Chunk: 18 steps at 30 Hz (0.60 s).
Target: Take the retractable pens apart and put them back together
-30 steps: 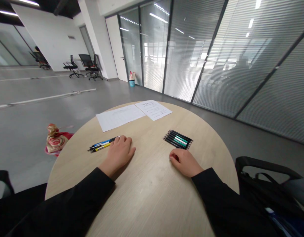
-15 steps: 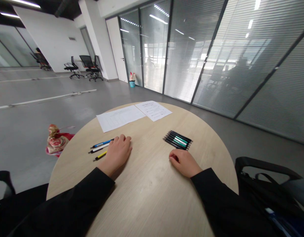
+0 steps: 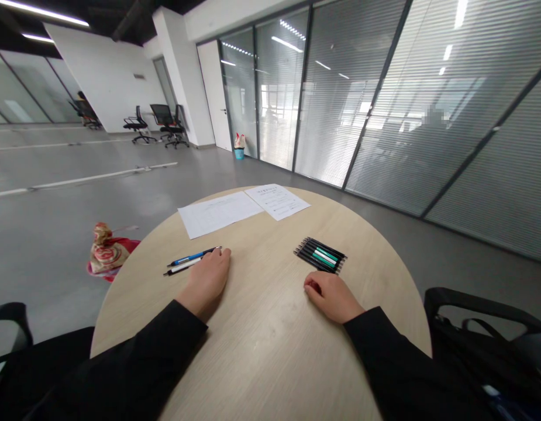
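Observation:
My left hand (image 3: 207, 275) rests low over the tabletop with its fingers bent down and closed. It covers the spot of the yellow pen, which is hidden beneath it. Just beyond the knuckles lie a blue pen (image 3: 193, 257) and a white pen (image 3: 182, 268), side by side, partly covered by the hand. On the right, my right hand (image 3: 333, 295) is loosely curled on the table, with nothing visible in it. Right behind that hand is a neat row of several black pens (image 3: 312, 245), some with green (image 3: 327, 257) or white barrels.
Two printed sheets (image 3: 220, 213) lie at the far side of the round wooden table (image 3: 261, 351). Black chairs stand at both sides, the right one (image 3: 481, 301) holding a dark bag. A red and beige bundle (image 3: 107, 254) is beyond the left edge.
My left hand has shifted slightly left and toward me, and the yellow pen has gone out of sight under it. The right hand stays in place. The view has tilted slightly.

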{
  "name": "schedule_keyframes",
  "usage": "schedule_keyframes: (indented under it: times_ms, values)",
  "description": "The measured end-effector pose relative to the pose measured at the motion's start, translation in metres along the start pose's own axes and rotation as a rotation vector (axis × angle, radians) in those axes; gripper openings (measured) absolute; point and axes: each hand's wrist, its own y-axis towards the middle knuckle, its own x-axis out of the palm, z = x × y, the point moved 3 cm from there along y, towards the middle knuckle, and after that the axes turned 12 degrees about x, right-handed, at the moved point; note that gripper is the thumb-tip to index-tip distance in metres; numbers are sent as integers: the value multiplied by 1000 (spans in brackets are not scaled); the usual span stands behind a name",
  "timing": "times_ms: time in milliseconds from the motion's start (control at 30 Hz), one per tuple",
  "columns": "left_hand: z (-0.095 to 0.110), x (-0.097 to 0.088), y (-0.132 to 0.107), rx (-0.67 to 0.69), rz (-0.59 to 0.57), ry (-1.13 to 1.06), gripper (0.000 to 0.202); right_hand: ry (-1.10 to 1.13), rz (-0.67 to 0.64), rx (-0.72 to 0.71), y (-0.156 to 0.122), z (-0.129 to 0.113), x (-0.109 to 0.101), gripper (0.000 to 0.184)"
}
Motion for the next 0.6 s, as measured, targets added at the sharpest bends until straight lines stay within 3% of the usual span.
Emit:
schedule_keyframes:
  times_ms: [233, 467, 600]
  values:
    - [10, -2, -4, 2, -33, 70, 31, 3, -12, 11, 0, -1, 1, 12]
    - [34, -7, 6, 151, 101, -31, 28, -1, -21, 7, 1, -3, 4, 12]
    - [58, -11, 14, 219, 179, -202, 24, 3, -22, 23, 2, -6, 6, 11]
